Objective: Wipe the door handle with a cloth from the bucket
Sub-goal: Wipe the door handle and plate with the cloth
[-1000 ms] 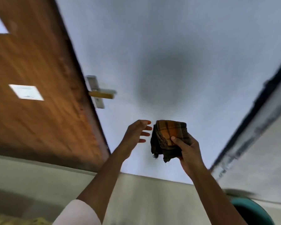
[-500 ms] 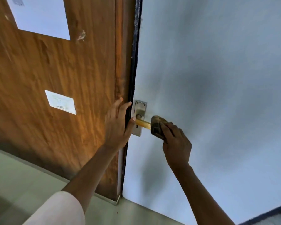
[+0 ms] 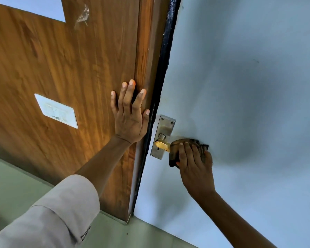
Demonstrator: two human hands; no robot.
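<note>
Two hands are at work: the left hand (image 3: 128, 117) lies flat, fingers spread and holding nothing, on the wooden panel (image 3: 70, 68), while the right hand (image 3: 195, 162) clenches the cloth (image 3: 188, 149) around the door handle (image 3: 162, 146). Fetching the cloth looks done; wiping is under way, and the lever's inner end remains uncovered.
</note>
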